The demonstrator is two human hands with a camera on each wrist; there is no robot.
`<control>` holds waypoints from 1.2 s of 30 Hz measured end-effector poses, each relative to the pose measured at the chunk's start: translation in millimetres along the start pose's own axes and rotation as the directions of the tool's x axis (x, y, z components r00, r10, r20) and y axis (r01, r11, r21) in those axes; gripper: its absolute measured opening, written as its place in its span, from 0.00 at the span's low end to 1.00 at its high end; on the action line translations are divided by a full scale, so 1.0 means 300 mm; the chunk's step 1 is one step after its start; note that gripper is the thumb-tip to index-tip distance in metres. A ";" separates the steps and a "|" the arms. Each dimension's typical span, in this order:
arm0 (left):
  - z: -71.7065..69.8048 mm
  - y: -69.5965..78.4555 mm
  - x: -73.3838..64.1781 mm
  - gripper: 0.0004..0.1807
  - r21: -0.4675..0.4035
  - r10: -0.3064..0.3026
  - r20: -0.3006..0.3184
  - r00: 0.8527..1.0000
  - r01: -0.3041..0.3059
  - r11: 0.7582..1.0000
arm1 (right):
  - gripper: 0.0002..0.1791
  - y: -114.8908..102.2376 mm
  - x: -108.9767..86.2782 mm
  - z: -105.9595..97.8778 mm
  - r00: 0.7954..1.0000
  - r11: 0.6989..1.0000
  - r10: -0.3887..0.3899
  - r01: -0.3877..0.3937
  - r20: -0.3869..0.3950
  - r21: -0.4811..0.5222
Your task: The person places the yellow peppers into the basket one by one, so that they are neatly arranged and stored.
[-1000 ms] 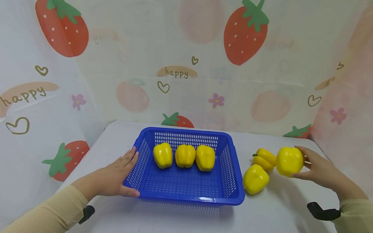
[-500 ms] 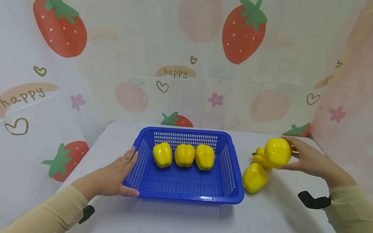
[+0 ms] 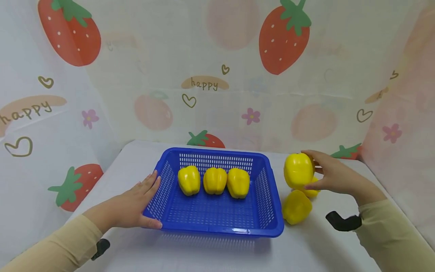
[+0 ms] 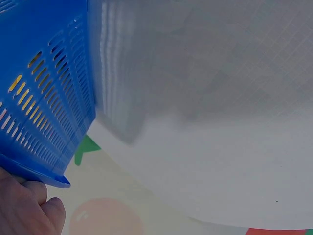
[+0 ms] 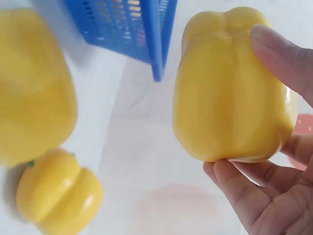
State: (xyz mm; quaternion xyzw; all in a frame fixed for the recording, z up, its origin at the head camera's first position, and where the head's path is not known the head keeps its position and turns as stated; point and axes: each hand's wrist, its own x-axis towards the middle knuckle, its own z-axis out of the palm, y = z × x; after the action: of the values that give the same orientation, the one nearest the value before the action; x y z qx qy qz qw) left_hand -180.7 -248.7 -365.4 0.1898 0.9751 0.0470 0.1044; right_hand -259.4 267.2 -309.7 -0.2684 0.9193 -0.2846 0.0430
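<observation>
In the head view, my right hand (image 3: 334,172) grips a yellow bell pepper (image 3: 298,170), thumb on one side and fingers on the other. The held bell pepper (image 5: 230,93) fills the middle of the right wrist view. Below it on the table are two more yellow bell peppers, a front one (image 3: 297,207) and one behind (image 3: 310,192), partly hidden by the held one and my hand. My left hand (image 3: 127,207) rests against the left side of a blue plastic basket (image 3: 217,231), fingers spread along its rim. Three yellow bell peppers (image 3: 215,181) lie in a row inside the basket.
The basket stands on a white table (image 3: 204,255), its right wall close beside the front loose pepper. Behind and at both sides hangs a printed cloth (image 3: 153,45) with strawberries, hearts and flowers.
My right hand has carried the held bell pepper leftward and slightly up, from right of the loose peppers to above them, near the basket's right rim. My left hand stays on the basket.
</observation>
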 end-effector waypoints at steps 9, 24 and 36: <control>-0.002 0.001 -0.001 0.70 0.005 0.003 -0.005 1.000 -0.003 1.000 | 0.53 -0.098 0.091 0.041 0.998 0.999 -0.032 0.032 0.052 -0.005; -0.003 0.006 -0.001 0.69 0.002 0.010 -0.013 1.000 -0.010 1.000 | 0.52 -0.235 0.184 0.114 0.987 0.991 -0.113 0.103 0.113 0.083; -0.010 0.010 -0.003 0.70 -0.001 0.010 -0.010 1.000 -0.010 1.000 | 0.50 -0.300 0.246 0.197 0.972 0.984 -0.174 0.166 0.157 0.060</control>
State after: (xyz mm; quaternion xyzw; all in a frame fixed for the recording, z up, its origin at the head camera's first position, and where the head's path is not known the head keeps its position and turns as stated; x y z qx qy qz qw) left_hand -179.3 -246.4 -361.9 0.1944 0.9746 0.0492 0.0994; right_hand -266.5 137.1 -304.4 -0.3674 0.8795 -0.2857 0.0992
